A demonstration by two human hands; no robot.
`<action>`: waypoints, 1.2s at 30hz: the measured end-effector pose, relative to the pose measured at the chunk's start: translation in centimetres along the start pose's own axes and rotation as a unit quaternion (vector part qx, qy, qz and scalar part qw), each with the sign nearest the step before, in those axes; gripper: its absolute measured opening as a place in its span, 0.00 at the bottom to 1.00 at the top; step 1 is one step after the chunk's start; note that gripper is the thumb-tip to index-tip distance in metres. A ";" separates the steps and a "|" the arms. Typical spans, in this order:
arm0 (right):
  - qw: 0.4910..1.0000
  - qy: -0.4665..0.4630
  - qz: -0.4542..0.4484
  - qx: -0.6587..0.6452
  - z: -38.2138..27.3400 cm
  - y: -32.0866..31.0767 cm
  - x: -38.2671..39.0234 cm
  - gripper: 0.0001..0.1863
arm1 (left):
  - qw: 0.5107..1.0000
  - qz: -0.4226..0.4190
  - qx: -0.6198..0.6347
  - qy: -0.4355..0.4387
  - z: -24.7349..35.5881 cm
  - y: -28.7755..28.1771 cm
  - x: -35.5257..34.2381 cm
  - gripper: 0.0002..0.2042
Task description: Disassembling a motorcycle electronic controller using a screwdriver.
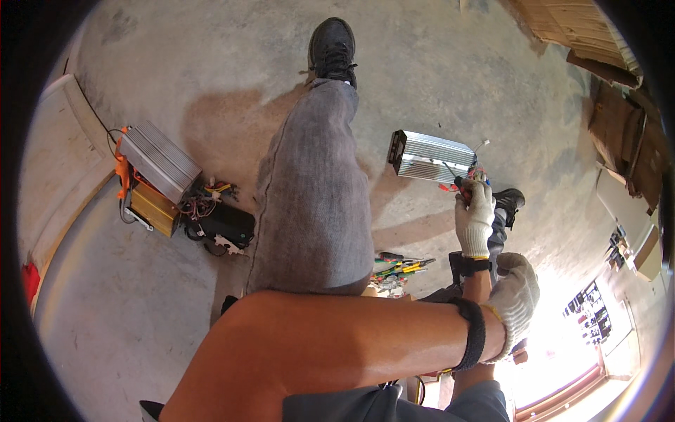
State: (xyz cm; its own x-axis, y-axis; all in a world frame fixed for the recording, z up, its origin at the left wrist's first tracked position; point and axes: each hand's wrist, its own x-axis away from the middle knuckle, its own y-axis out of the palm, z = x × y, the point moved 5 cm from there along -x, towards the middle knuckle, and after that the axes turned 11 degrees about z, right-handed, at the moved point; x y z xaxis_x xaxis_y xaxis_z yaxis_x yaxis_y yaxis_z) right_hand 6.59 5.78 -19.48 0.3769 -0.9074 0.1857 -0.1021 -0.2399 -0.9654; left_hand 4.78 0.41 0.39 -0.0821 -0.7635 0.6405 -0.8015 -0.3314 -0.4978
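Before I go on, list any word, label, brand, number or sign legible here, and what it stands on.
None can be read.
Silver finned box near the right hand: no legible lettering.
Gold box at left: no legible lettering.
Cardboard, upper right: none legible.
Dark patterned area, lower right: too small, blurred.

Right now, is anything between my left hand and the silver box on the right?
Yes. In this view, the gloved right hand, holding a thin-shafted tool, lies across the straight line from the left hand to that silver box.
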 end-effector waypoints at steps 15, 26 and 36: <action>0.997 -0.017 -0.065 0.032 -1.5 0.0 -0.1 0.19 | 0.805 0.233 0.542 -0.054 -3.3 1.5 -1.7 0.12; 0.996 0.074 -0.048 0.024 1.8 0.0 0.3 0.12 | 0.847 0.286 0.449 0.022 -3.0 1.7 -2.3 0.11; 0.972 0.229 -0.033 -0.033 3.1 -0.6 -0.4 0.16 | 0.896 0.188 -0.380 0.128 9.8 -4.5 1.3 0.25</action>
State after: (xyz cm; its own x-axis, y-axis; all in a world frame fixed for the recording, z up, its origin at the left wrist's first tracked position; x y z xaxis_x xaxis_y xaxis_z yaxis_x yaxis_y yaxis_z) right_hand 9.34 7.33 -19.51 -0.0643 -0.9442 0.3232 -0.1560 -0.3104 -0.9377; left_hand 14.10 -4.52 -2.28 -0.4869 -0.5570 0.6728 -0.8524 0.4710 -0.2270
